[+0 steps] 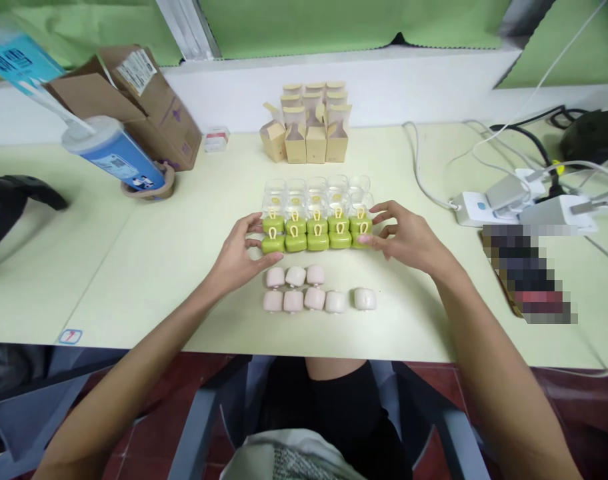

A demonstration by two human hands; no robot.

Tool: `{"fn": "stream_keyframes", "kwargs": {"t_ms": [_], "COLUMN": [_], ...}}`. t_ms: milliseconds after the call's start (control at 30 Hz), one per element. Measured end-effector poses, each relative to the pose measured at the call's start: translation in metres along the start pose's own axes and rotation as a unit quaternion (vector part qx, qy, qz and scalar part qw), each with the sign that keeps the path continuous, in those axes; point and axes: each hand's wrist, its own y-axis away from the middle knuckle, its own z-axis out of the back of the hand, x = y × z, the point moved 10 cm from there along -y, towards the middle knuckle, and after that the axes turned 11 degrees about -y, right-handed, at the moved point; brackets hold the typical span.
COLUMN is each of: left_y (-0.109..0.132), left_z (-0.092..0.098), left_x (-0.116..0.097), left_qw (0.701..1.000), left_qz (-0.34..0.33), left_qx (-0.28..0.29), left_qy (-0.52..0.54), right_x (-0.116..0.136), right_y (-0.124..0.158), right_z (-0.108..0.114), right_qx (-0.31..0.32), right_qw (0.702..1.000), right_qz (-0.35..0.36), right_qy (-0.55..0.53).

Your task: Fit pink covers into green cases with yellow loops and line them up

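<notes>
Two rows of small glossy green cases [317,241] with yellow loops stand close together on the table. Behind them are rows of clear plastic covers [317,187]; whether these are joined to the cases I cannot tell. My left hand [239,252] curves around the left end of the rows, its thumb at the front corner and fingers along the side. At the right end my right hand [409,239] holds the outermost cases, thumb on the front one. Nearer me lie several pale pinkish-white rounded pieces [315,298], one white piece [365,299] set apart on the right.
Opened small cardboard boxes [307,143] stand at the back against the wall. Left are a blue canister [119,157], a brown carton [169,127] and a small white box [217,140]. Power strips [489,208] with cables and a blurred phone-like object [524,273] lie right.
</notes>
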Motion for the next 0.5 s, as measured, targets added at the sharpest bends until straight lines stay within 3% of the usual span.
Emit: {"fn": "stream_keyframes", "kwargs": {"t_ms": [133,500], "left_y": [-0.0014,-0.0026], "left_z": [-0.0027,-0.0056], "left_x": [0.002,0.0037], "left_qw": [1.0,1.0], "left_qz": [0.012,0.001], "left_qx": [0.008,-0.001], "left_qy": [0.007,0.016], "right_x": [-0.001,0.0007], "right_y": [0.0007,0.0008], "right_z": [-0.0057,-0.0073], "right_qx": [0.02,0.017], "right_qw": [0.999,1.0], "right_qz": [-0.002,-0.003], "right_qy": [-0.05,-0.024]}}
